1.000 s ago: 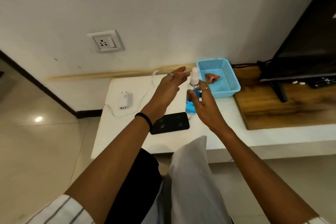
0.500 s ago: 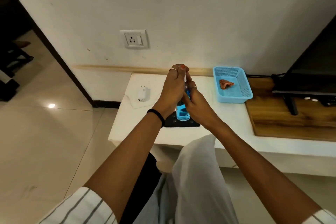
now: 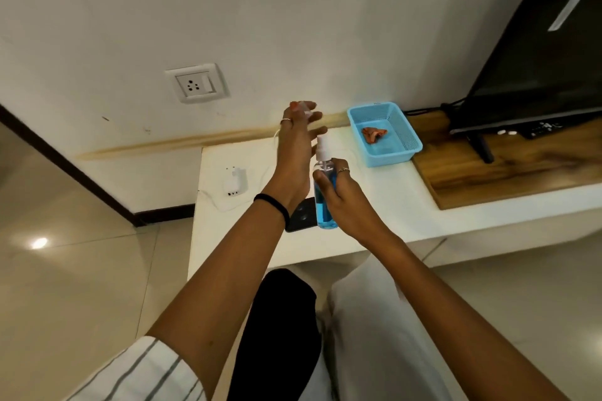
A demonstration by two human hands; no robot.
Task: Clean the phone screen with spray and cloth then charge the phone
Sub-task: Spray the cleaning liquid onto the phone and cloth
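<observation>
Step in hand: uncapping the spray bottle (image 3: 324, 192), before any spraying. Right hand (image 3: 347, 202) has its fingers wrapped round the blue bottle, upright, nozzle bare. Left hand (image 3: 298, 146), at 11 o'clock from the bottle, pinches what looks like the clear cap (image 3: 304, 107) at its fingertips, other fingers spread. Phone (image 3: 301, 216) lies on the white surface (image 3: 384, 205) under the hands; cloth (image 3: 374, 134) in the blue basket (image 3: 404, 153) at 2 o'clock. Next, likely: set cap down, aim nozzle at the screen.

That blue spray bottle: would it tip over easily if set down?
Probably: the spray bottle is tall and narrow. Its blue liquid fills much of it, so weight sits low, which helps. The right hand grips it easily, so it seems light.
</observation>
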